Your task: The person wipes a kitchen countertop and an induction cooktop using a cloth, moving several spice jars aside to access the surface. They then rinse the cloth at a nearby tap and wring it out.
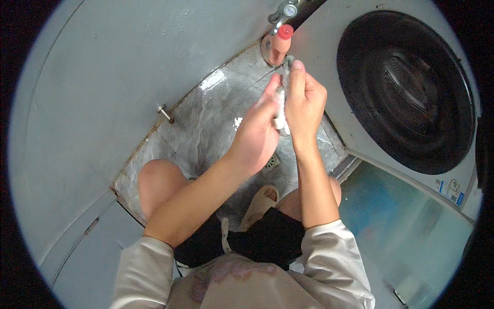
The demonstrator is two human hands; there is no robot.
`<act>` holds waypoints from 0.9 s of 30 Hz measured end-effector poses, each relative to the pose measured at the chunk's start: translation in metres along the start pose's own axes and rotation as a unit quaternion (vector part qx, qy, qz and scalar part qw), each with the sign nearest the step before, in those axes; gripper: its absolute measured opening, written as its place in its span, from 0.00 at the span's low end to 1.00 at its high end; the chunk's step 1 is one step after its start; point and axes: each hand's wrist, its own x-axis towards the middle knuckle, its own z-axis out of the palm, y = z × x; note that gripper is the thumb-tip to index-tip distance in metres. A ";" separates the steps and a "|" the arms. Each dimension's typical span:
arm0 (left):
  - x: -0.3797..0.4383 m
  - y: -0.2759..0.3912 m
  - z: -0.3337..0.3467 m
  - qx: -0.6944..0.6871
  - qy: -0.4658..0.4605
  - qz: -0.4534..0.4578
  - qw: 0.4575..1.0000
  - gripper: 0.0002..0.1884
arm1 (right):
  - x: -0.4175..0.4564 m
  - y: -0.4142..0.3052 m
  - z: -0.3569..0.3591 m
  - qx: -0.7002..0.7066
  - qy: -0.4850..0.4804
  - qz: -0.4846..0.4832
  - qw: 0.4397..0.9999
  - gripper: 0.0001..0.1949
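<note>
Between my hands, above the wet floor, is a small bunched white item that looks like wet cloth (pixel 282 112). My right hand (pixel 307 98) is curled around its far end, thumb up on the top, and a greyish-green bit of it sticks out past the thumb. The palm of my left hand (pixel 256 125) presses on its left side, with the fingers partly hidden behind it. Just beyond my hands a pink bottle with a red cap (pixel 280 48) stands in the corner by the wall.
A metal tap (pixel 287 11) sits above the bottle. On the right is a front-loading washing machine with a dark round door (pixel 405 92). A floor drain (pixel 271 163) lies below my hands. A short metal fitting (pixel 166 114) juts from the left wall (pixel 104 77). My slippered foot (pixel 259 202) rests on the tiles.
</note>
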 end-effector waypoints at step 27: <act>-0.032 0.039 -0.032 0.700 -0.184 0.159 0.672 0.23 | -0.037 -0.024 -0.040 -0.087 -0.049 -0.199 0.975 0.13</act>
